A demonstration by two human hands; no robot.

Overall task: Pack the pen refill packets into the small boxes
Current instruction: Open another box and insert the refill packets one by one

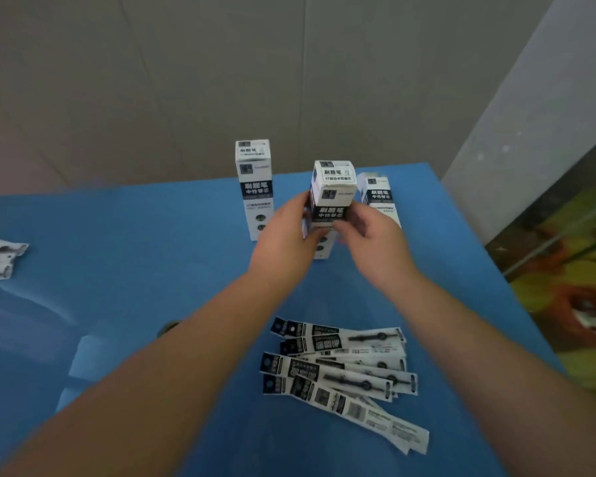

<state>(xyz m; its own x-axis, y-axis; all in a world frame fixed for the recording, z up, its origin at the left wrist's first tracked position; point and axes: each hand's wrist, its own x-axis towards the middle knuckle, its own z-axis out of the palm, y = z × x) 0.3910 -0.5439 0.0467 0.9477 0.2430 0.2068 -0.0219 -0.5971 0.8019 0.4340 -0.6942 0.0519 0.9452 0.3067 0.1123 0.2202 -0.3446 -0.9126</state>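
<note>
at far left edge of blue table [135, 256]: small heap of refill packets [0, 256], partly cut off by the frame. left of centre, far side: tall box [255, 187], upright, lid closed, standing alone. centre: left hand [286, 235], forearm stretched forward from lower left, fingers curled round the left side of held box [331, 201]; box upright, top flap closed. right hand [369, 232], forearm reaching in from lower right, fingers curled on the same box's right side at mid-height. just behind right hand: third box [379, 197], upright, partly hidden. near side, between the forearms: loose pile of packets [341, 370], lying flat, overlapping, fanned toward the right.
</note>
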